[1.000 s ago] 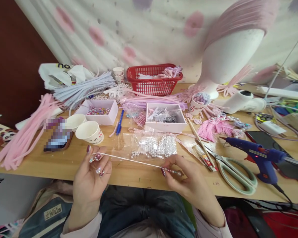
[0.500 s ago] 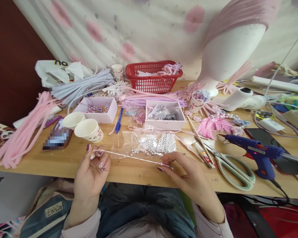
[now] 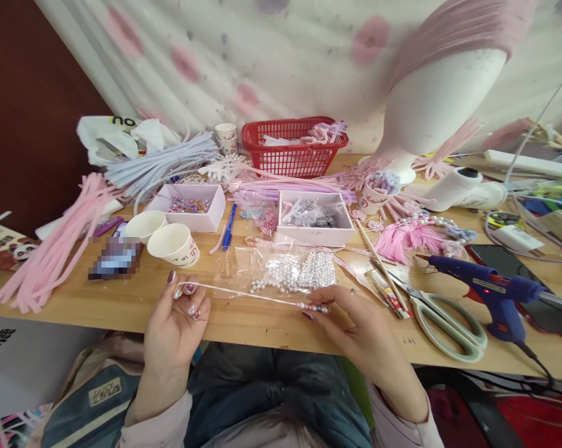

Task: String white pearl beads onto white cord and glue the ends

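A thin white cord (image 3: 243, 294) stretches between my two hands above the table's front edge. My left hand (image 3: 180, 311) pinches its left end between thumb and index finger, palm turned up. My right hand (image 3: 343, 317) is closed at the other end, around a short row of pink, white and dark beads (image 3: 314, 307) strung on the cord. Just behind the cord lies a clear plastic bag of white pearl beads (image 3: 299, 270), some of them spread toward its left side. Two paper cups (image 3: 174, 246) stand beyond my left hand.
At right lie scissors (image 3: 449, 323), a blue glue gun (image 3: 490, 289) and a phone (image 3: 551, 305). Farther back are a box of colourful beads (image 3: 210, 214), a box of small parts (image 3: 315, 236), a red basket (image 3: 292, 160) and a white mannequin form (image 3: 430, 106). Pink pipe cleaners (image 3: 51, 249) lie at left.
The view has shifted slightly, so the table things appear a little farther right. The beads by my right fingers show more clearly; both hands keep their hold on the cord.
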